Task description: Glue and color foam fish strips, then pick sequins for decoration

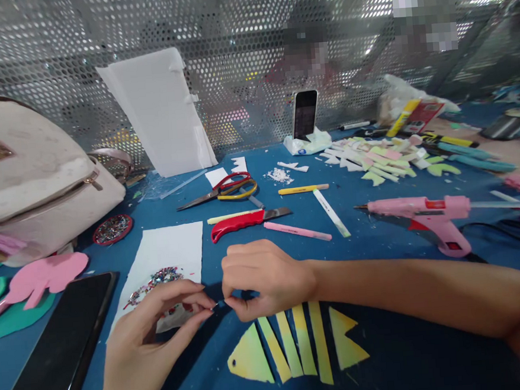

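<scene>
My left hand point(156, 333) is closed in a pinch at the lower left, with a tiny shiny speck at its fingertips. Facing it, my right hand point(266, 281) is also pinched, its thumb and forefinger almost meeting the left fingertips. What either pinch holds is too small to name. Partly behind my left hand, a white sheet of paper point(174, 242) bears a pile of colourful sequins point(165, 276). Below my right hand lies a cut-out yellow-green paper fish: a head with an eye point(251, 359), several separate strips point(304, 346) and a notched tail point(346, 343).
Scissors point(224, 191), a red-handled cutter point(239, 223) and several pens lie ahead. A pink glue gun point(421, 207) is at right, near piled paper scraps point(382, 157). A dark phone point(57, 352) and a backpack point(40, 175) are left. Another phone point(305, 114) stands before a perforated metal screen.
</scene>
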Demonstrator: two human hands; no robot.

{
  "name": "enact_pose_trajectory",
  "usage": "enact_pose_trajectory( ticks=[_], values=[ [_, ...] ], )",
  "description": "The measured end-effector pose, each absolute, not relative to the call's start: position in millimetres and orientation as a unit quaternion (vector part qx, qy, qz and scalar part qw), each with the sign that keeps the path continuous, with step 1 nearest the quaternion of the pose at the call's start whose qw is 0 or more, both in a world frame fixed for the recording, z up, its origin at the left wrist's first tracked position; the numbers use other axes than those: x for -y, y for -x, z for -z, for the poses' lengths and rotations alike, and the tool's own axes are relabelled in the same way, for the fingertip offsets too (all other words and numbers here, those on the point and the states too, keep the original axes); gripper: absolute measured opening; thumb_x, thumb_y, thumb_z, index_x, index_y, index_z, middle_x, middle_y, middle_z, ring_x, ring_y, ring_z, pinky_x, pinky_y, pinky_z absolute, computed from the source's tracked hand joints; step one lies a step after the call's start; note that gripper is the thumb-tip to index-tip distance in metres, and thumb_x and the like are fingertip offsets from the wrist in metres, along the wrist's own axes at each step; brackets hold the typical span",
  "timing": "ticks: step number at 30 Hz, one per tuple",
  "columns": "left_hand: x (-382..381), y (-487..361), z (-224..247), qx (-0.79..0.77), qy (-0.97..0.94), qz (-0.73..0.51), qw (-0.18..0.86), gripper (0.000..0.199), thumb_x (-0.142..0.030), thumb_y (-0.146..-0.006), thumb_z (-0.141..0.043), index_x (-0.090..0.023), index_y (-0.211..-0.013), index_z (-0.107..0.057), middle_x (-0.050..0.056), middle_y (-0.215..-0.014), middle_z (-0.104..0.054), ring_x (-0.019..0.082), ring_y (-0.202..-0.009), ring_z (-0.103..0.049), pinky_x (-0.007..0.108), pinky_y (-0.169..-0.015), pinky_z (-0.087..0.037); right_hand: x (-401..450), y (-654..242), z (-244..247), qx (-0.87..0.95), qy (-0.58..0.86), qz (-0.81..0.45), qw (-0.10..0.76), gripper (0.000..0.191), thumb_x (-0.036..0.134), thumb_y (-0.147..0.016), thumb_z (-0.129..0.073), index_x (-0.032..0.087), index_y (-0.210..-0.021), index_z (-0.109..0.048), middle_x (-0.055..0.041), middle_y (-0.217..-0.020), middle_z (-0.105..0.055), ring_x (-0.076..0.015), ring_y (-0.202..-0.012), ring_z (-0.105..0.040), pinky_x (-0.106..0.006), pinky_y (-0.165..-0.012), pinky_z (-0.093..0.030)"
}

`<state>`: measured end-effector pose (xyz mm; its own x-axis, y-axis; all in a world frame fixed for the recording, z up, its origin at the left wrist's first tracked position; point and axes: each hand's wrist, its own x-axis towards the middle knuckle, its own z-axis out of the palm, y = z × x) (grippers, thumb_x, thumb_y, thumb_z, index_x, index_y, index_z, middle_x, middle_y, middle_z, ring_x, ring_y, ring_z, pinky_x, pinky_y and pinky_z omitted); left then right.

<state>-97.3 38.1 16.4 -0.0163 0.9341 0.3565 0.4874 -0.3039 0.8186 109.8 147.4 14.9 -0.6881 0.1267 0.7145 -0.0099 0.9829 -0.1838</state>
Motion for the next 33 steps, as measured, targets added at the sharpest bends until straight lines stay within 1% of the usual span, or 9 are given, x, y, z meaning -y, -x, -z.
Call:
enact_pose_trajectory(
  ticks=[5, 11, 17, 25, 30, 33],
  values=[
    [-36.9, 94.8, -17.8, -0.544, -0.649, -0.469, 0.249, 0.020, -0.022, -0.087, -0.072, -0.032, -0.104, -0.067, -0.009, -0.089, -0.073, 0.009, -0.080, -0.071, 0.014, -0.082, -0.057, -147.5, -109.4, -14.0, 0.915, 0.032, -0.077, 0.395, 0.012, 0.015, -0.089, -0.054, 0.020, -0.078, -0.055, 0.0029, -0.071, -0.053, -0.0120, -0.069, -0.040, -0.026, -0.062, -0.034],
    [-35.6, 95.8, -17.1, -0.550, -0.664, -0.449, 0.233, 0.019, -0.024, -0.088, -0.071, -0.029, -0.106, -0.066, -0.005, -0.091, -0.075, 0.013, -0.083, -0.072, 0.022, -0.082, -0.059, -147.3, -109.5, -11.9, 0.918, 0.025, -0.061, 0.391, 0.010, 0.015, -0.088, -0.053, 0.020, -0.080, -0.054, 0.0036, -0.071, -0.054, -0.0124, -0.068, -0.040, -0.027, -0.060, -0.033],
    [-36.9, 98.8, -16.8, -0.560, -0.675, -0.432, 0.212, 0.015, -0.028, -0.089, -0.071, -0.027, -0.104, -0.068, -0.003, -0.092, -0.075, 0.015, -0.083, -0.072, 0.023, -0.080, -0.059, -147.2, -109.1, -13.2, 0.936, 0.038, -0.056, 0.346, 0.011, 0.016, -0.090, -0.051, 0.020, -0.080, -0.055, 0.0028, -0.068, -0.050, -0.0131, -0.068, -0.041, -0.027, -0.060, -0.031],
    [-41.6, 100.2, -16.7, -0.532, -0.683, -0.446, 0.228, 0.020, -0.023, -0.088, -0.071, -0.028, -0.107, -0.066, -0.004, -0.088, -0.074, 0.014, -0.082, -0.073, 0.022, -0.079, -0.060, -148.1, -109.8, -10.6, 0.932, 0.035, -0.072, 0.353, 0.010, 0.017, -0.091, -0.051, 0.020, -0.082, -0.055, 0.0020, -0.072, -0.053, -0.0132, -0.071, -0.043, -0.026, -0.065, -0.034],
    [-42.3, 101.3, -17.1, -0.528, -0.685, -0.443, 0.236, 0.020, -0.022, -0.089, -0.070, -0.027, -0.107, -0.066, -0.003, -0.088, -0.073, 0.014, -0.081, -0.072, 0.021, -0.077, -0.060, -147.9, -109.7, -12.5, 0.926, 0.038, -0.075, 0.368, 0.011, 0.017, -0.090, -0.051, 0.020, -0.080, -0.055, 0.0018, -0.071, -0.053, -0.0128, -0.069, -0.042, -0.026, -0.064, -0.034],
    [-42.6, 101.1, -17.2, -0.526, -0.688, -0.443, 0.233, 0.020, -0.022, -0.088, -0.071, -0.026, -0.107, -0.066, -0.002, -0.088, -0.073, 0.015, -0.081, -0.072, 0.023, -0.078, -0.060, -147.6, -109.4, -13.7, 0.930, 0.041, -0.069, 0.358, 0.012, 0.018, -0.091, -0.051, 0.020, -0.080, -0.055, 0.0018, -0.069, -0.052, -0.0128, -0.068, -0.042, -0.026, -0.064, -0.035]
  ],
)
